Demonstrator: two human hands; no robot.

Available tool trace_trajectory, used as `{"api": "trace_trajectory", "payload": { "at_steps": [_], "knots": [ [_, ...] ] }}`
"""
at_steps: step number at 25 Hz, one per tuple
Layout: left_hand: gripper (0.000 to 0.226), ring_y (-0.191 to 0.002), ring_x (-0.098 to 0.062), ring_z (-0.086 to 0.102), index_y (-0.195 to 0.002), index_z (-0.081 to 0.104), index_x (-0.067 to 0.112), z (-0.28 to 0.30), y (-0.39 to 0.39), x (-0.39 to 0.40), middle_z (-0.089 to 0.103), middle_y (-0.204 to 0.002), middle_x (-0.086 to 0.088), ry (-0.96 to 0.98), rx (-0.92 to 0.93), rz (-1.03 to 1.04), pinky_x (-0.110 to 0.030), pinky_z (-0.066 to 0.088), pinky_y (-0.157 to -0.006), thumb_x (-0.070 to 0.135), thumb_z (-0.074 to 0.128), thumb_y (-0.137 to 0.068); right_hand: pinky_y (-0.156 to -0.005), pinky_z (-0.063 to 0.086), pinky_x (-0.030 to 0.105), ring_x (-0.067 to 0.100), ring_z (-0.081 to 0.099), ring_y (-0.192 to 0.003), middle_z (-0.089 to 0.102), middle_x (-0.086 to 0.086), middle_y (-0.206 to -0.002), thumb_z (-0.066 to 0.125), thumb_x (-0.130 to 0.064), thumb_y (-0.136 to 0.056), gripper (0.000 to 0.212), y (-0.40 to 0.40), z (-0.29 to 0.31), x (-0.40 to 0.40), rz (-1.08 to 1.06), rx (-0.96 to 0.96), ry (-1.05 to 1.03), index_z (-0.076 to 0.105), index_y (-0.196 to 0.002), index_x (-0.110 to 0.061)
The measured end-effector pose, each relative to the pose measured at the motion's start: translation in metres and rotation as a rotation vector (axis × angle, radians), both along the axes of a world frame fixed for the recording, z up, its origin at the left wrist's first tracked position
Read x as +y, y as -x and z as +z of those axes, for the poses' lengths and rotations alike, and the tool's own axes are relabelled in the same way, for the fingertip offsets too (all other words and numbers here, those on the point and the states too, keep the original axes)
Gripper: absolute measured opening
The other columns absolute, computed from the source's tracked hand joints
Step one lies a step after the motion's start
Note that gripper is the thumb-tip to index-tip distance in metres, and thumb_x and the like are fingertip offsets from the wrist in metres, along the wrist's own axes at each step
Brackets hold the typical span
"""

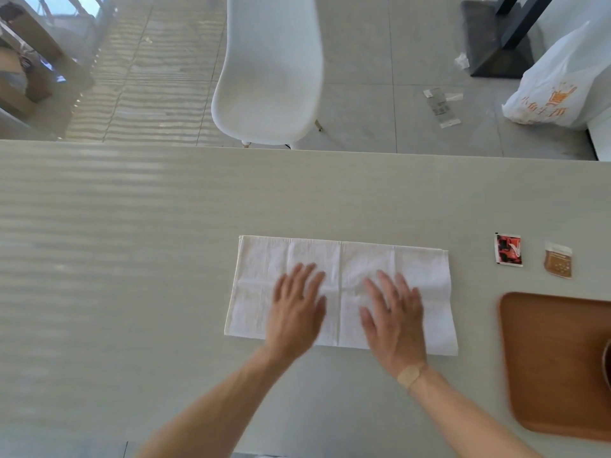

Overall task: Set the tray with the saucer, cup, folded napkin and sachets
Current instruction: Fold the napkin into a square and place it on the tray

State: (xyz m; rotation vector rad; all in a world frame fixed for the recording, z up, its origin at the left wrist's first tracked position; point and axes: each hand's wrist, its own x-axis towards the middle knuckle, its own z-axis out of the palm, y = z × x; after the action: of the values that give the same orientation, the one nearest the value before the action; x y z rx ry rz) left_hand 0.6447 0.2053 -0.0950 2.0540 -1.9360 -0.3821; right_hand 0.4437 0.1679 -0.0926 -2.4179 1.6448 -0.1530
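A white napkin point(344, 259) lies flat on the table as a wide rectangle with fold creases. My left hand point(296, 309) rests flat on its left half, fingers spread. My right hand point(395, 320) presses flat on its right half, fingers apart. A brown wooden tray point(549, 358) sits at the right edge of view; a dark curved rim point(607, 361) shows on it at the frame edge, too cut off to identify. Beyond the tray lie a red and black sachet point(508, 249) and a brown sachet point(558, 260).
The pale table point(132, 259) stretches far to the left. A white chair point(271, 67) stands just past the far table edge. A white plastic bag point(562, 84) and scraps of packaging point(441, 107) lie on the floor.
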Motion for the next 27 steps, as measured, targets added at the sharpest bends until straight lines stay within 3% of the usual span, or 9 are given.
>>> {"api": "trace_trajectory", "payload": {
  "at_steps": [2, 4, 9, 12, 18, 21, 25, 27],
  "knots": [
    [0.05, -0.15, -0.024, 0.014, -0.149, 0.033, 0.016, -0.011, 0.033, 0.018, 0.026, -0.161, -0.005, -0.059, -0.046, -0.132, -0.048, 0.017, -0.119, 0.032, 0.034, -0.102, -0.115, 0.018, 0.059, 0.032, 0.017, -0.148, 0.026, 0.005, -0.159, 0.03, -0.044, -0.098, 0.056, -0.014, -0.01, 0.025, 0.059, 0.076, -0.074, 0.033, -0.148, -0.02],
    [0.054, -0.151, -0.022, 0.005, -0.153, 0.023, 0.014, -0.023, 0.044, 0.028, 0.014, -0.164, -0.004, -0.125, -0.111, -0.156, -0.049, 0.014, -0.12, 0.032, 0.027, -0.103, -0.115, 0.017, 0.062, 0.031, 0.011, -0.149, 0.019, 0.003, -0.161, 0.024, -0.045, -0.098, 0.059, -0.015, -0.019, 0.035, 0.05, 0.127, -0.142, 0.029, -0.15, -0.02],
    [0.057, -0.151, -0.017, 0.003, -0.156, 0.013, 0.019, -0.035, 0.031, 0.033, 0.007, -0.164, 0.001, -0.209, -0.183, -0.178, -0.046, 0.012, -0.121, 0.042, 0.019, -0.104, -0.119, 0.006, 0.057, 0.024, -0.001, -0.15, 0.0, -0.002, -0.163, 0.017, -0.054, -0.097, 0.065, -0.006, -0.032, 0.041, 0.0, 0.207, -0.186, 0.008, -0.154, -0.025],
    [0.062, -0.151, -0.017, 0.001, -0.156, 0.011, 0.018, -0.037, 0.013, 0.042, 0.006, -0.165, -0.001, -0.217, -0.203, -0.078, -0.044, 0.007, -0.121, 0.048, 0.018, -0.103, -0.12, -0.001, 0.054, 0.022, -0.007, -0.149, -0.008, -0.003, -0.162, 0.01, -0.06, -0.093, 0.071, 0.01, -0.035, 0.039, -0.123, 0.209, -0.192, -0.003, -0.153, -0.025],
    [0.066, -0.151, -0.016, 0.003, -0.156, 0.011, 0.017, -0.036, -0.069, 0.076, 0.005, -0.164, -0.001, -0.206, -0.236, 0.108, -0.038, 0.006, -0.121, 0.05, 0.019, -0.1, -0.122, 0.001, 0.046, 0.023, -0.007, -0.15, -0.01, 0.0, -0.162, -0.002, -0.064, -0.086, 0.079, 0.076, -0.026, 0.038, -0.299, 0.197, -0.244, -0.007, -0.153, -0.022],
    [0.069, -0.15, -0.012, -0.005, -0.156, 0.003, 0.018, -0.034, -0.088, 0.081, -0.002, -0.165, 0.001, -0.263, -0.238, 0.129, -0.036, 0.001, -0.121, 0.054, 0.012, -0.098, -0.122, -0.001, 0.044, 0.023, -0.011, -0.149, -0.017, 0.0, -0.161, -0.007, -0.066, -0.084, 0.081, 0.084, -0.026, 0.038, -0.313, 0.219, -0.289, -0.013, -0.152, -0.02],
    [0.071, -0.149, -0.015, -0.013, -0.155, -0.007, 0.019, -0.027, -0.085, 0.077, -0.016, -0.163, 0.001, -0.299, -0.222, 0.144, -0.044, -0.008, -0.121, 0.057, 0.002, -0.095, -0.119, -0.003, 0.054, 0.024, -0.018, -0.148, -0.024, -0.003, -0.159, -0.002, -0.064, -0.09, 0.075, 0.079, -0.023, 0.037, -0.353, 0.223, -0.311, -0.015, -0.151, -0.022],
    [0.07, -0.15, -0.019, -0.01, -0.156, 0.0, 0.016, -0.02, -0.076, 0.064, -0.01, -0.164, -0.001, -0.227, -0.239, 0.138, -0.046, -0.008, -0.121, 0.053, 0.009, -0.097, -0.119, -0.005, 0.056, 0.025, -0.016, -0.148, -0.016, -0.001, -0.161, 0.005, -0.059, -0.095, 0.071, 0.062, -0.017, 0.031, -0.296, 0.192, -0.201, -0.007, -0.153, -0.02]
  ]
}}
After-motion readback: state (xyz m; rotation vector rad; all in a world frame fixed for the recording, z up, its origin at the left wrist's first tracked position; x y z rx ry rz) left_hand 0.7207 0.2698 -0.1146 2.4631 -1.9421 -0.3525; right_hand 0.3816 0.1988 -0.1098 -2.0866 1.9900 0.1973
